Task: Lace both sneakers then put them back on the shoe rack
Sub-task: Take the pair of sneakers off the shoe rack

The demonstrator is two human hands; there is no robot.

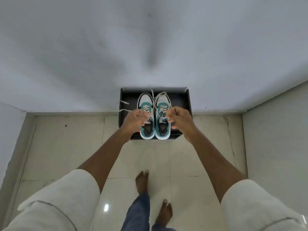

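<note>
Bare feet (150,195) planted on the tiled floor (191,155), both arms reach out to the shoe rack (180,99) against the wall. The left hand (135,120) has its grip curled over the left sneaker (146,117), seemingly pinching a lace (124,102), while the right hand (179,118) has its grip half-closed beside the right sneaker (162,117), and I cannot tell what it pinches. Both pairs of laces lie loose, so draw each end snug, evenly, before tying.

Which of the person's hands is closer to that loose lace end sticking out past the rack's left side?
Left. The left hand is just right of the loose lace end; the right hand is beyond both sneakers.
</note>
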